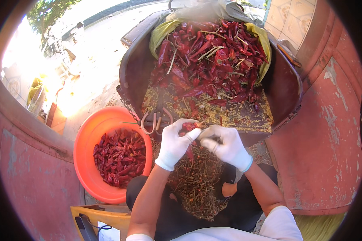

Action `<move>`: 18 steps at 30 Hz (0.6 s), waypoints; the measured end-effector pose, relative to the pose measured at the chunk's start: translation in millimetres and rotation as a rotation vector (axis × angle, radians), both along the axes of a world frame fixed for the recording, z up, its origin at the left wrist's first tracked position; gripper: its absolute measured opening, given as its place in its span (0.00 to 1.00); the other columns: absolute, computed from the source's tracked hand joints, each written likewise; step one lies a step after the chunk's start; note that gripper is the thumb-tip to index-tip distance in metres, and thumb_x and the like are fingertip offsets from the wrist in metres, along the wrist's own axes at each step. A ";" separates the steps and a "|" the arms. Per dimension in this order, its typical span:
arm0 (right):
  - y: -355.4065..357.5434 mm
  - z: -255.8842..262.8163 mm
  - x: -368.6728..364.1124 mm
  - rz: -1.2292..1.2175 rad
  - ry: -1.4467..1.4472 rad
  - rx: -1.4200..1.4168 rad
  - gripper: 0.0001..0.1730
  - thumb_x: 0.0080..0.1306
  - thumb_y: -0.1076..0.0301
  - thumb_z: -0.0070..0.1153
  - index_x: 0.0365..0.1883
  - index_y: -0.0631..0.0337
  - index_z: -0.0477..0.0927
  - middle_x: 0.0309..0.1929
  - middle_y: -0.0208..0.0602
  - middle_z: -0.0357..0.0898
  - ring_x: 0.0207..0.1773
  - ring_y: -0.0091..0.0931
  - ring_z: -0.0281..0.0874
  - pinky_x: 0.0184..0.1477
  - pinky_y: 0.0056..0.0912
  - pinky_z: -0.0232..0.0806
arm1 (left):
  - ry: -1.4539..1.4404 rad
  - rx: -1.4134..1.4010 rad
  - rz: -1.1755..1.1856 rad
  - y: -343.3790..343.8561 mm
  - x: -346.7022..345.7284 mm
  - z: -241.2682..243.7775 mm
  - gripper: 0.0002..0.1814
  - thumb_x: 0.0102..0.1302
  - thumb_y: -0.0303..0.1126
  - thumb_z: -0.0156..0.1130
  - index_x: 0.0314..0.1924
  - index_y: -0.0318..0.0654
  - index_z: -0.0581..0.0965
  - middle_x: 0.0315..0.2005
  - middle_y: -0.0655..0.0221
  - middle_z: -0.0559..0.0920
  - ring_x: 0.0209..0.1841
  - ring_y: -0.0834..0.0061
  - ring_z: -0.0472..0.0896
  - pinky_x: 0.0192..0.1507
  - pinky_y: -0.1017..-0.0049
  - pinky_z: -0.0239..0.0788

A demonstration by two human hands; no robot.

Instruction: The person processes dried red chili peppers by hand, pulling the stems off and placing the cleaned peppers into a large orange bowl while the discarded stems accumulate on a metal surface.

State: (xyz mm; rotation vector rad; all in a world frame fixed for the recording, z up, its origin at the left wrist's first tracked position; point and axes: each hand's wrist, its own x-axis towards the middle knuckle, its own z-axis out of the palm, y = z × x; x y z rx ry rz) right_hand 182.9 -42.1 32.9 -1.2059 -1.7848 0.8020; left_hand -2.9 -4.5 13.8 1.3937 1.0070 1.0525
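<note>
My left hand, in a white knit glove, pinches a dried red chili pepper between thumb and fingers. Close against its stem end is my right hand, gloved alike, with fingers curled in and slightly blurred. Whether something sits between the right fingertips is hard to make out. Just beyond both hands, a heap of dried red chilies with stalks spills from a yellow woven sack inside a dark metal cart bed. Yellow seeds are scattered over its floor.
An orange plastic basin holding dried chilies stands at my left. Loop-handled scissors, apparently, lie at the cart's edge. Stalks and debris cover the ground between my legs. Red doors flank me; a wooden stool is lower left.
</note>
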 end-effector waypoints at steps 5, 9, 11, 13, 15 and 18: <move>9.4 -0.2 -3.2 -0.148 -0.086 0.144 0.12 0.68 0.59 0.63 0.36 0.60 0.83 0.32 0.42 0.83 0.35 0.39 0.85 0.37 0.37 0.74 | 0.343 0.331 0.074 -2.2 3.5 -5.3 0.14 0.64 0.32 0.73 0.45 0.30 0.83 0.30 0.71 0.86 0.32 0.87 0.80 0.37 0.79 0.74; 11.9 -12.6 -9.3 -0.168 -0.244 0.334 0.14 0.74 0.59 0.55 0.34 0.60 0.80 0.28 0.39 0.80 0.31 0.38 0.82 0.34 0.39 0.72 | 0.277 0.183 0.017 -6.6 4.2 4.2 0.14 0.63 0.33 0.74 0.43 0.30 0.83 0.28 0.73 0.85 0.31 0.86 0.79 0.36 0.81 0.72; 5.6 1.5 -14.1 -0.121 0.117 -0.164 0.14 0.75 0.59 0.54 0.34 0.60 0.79 0.27 0.35 0.79 0.29 0.32 0.80 0.33 0.35 0.71 | 0.035 0.100 -0.023 -6.9 0.1 -2.9 0.13 0.63 0.31 0.73 0.42 0.29 0.83 0.29 0.73 0.84 0.30 0.85 0.79 0.35 0.82 0.70; 3.1 5.2 -12.7 -0.055 0.487 -0.471 0.14 0.76 0.60 0.52 0.34 0.60 0.78 0.27 0.31 0.78 0.29 0.26 0.78 0.32 0.31 0.71 | -0.206 0.005 -0.051 -8.4 2.4 -3.3 0.13 0.62 0.30 0.74 0.42 0.29 0.83 0.29 0.73 0.83 0.30 0.86 0.77 0.34 0.82 0.69; 7.5 -8.3 -7.8 0.035 0.872 -0.577 0.13 0.77 0.60 0.51 0.36 0.59 0.77 0.29 0.29 0.76 0.30 0.22 0.75 0.31 0.27 0.69 | -0.371 -0.165 -0.071 -9.8 2.3 -2.6 0.13 0.63 0.29 0.72 0.43 0.30 0.81 0.30 0.70 0.82 0.31 0.83 0.76 0.35 0.80 0.68; 35.4 -14.5 16.4 -0.091 1.342 -0.524 0.11 0.78 0.61 0.50 0.40 0.59 0.77 0.34 0.32 0.78 0.35 0.23 0.76 0.34 0.26 0.69 | -0.680 -0.088 -0.106 -11.2 2.3 -10.3 0.14 0.65 0.31 0.71 0.47 0.33 0.79 0.33 0.68 0.80 0.33 0.80 0.76 0.36 0.79 0.68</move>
